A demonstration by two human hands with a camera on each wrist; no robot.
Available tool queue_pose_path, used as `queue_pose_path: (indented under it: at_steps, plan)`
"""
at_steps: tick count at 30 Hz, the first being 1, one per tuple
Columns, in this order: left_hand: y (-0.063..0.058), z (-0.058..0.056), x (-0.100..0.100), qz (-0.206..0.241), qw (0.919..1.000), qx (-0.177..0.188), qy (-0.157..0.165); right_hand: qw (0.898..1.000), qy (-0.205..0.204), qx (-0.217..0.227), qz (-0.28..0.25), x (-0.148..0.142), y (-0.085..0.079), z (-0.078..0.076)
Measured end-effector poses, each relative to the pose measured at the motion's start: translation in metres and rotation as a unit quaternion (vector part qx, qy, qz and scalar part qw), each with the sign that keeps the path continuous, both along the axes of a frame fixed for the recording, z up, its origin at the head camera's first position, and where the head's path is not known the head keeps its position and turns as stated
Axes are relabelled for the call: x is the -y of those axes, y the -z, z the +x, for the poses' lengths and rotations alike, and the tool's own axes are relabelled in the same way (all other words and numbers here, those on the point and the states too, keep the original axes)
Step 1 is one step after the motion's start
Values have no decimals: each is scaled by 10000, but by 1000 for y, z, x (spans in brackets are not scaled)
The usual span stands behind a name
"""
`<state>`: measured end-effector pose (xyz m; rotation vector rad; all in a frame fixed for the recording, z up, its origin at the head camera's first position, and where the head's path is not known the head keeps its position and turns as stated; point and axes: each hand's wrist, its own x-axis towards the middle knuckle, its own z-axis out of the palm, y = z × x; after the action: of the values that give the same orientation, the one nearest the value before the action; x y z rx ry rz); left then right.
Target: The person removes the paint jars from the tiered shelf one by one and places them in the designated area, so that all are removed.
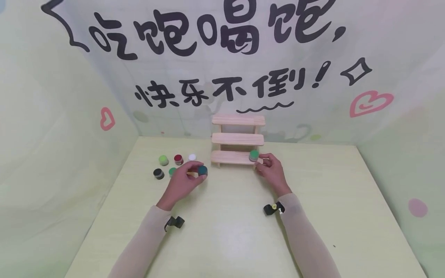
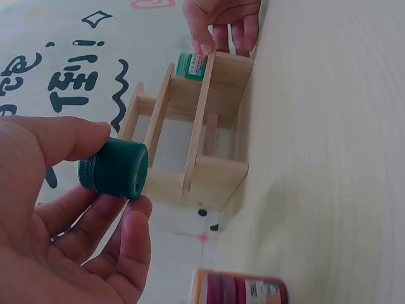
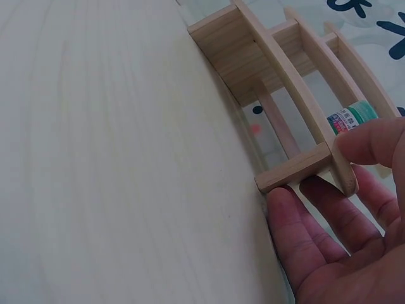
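My left hand point(image 1: 182, 182) pinches a dark teal paint jar point(image 2: 117, 168) between thumb and fingers, above the table and left of a three-tier wooden stand point(image 1: 238, 139). At the stand's right end, my right hand point(image 1: 272, 172) grips the lowest step, its thumb point(image 3: 367, 140) on the front edge and its other fingers around the end leg. Beside that thumb, a green paint jar point(image 1: 254, 155) stands upright on the lowest step. Close to my left hand are a black-lidded jar point(image 1: 158, 173), a light green one point(image 1: 163, 160), a red one point(image 1: 178, 159) and a white one point(image 1: 192, 157).
Another green-lidded jar point(image 1: 172, 171) is partly hidden behind my left hand. The pale wooden table point(image 1: 226, 231) meets a printed cloth backdrop point(image 1: 194, 73) just behind the stand. Cloth also hangs along both sides.
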<state>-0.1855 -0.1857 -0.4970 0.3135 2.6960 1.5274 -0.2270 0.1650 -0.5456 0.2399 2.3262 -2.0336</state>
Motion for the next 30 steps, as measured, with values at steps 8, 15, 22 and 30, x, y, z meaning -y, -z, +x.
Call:
queue_pose_path:
  at_steps: [8, 15, 22, 30]
  plan:
    - [1, 8, 24, 375, 9979, 367, -386, 10000, -27, 58, 74, 0, -5, -3]
    - [6, 16, 47, 104, 9981, 76, -606, 9999, -62, 107, 89, 1, -7, -7]
    - [14, 24, 65, -241, 9958, 101, -883, 9998, -64, 171, 98, 1, -5, -6]
    - [21, 27, 77, -421, 9934, 177, -1050, 9999, 4, 161, 23, -1, -2, -1]
